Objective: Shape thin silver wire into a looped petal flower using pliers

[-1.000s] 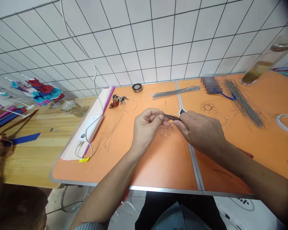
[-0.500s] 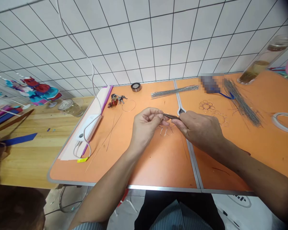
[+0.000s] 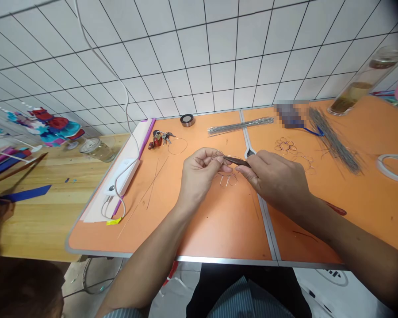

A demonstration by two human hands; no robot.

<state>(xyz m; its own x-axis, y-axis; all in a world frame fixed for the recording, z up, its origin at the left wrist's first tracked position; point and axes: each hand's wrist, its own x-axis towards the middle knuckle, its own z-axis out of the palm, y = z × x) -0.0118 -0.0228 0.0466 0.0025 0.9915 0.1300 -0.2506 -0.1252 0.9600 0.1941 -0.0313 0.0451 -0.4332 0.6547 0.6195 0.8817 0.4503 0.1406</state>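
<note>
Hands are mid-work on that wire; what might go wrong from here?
The pliers, held in the right hand, reach the fingertips of the left hand, so a slip might pinch them. The thin wire loops just below the left hand could bend if knocked. A red item shows beside the right forearm and might get brushed aside.

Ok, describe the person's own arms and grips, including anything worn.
The left grip and right grip are ungloved hands; no watch or bracelet shows. A blue-grey striped sleeve shows high on the left arm; none shows on the right arm.
</note>
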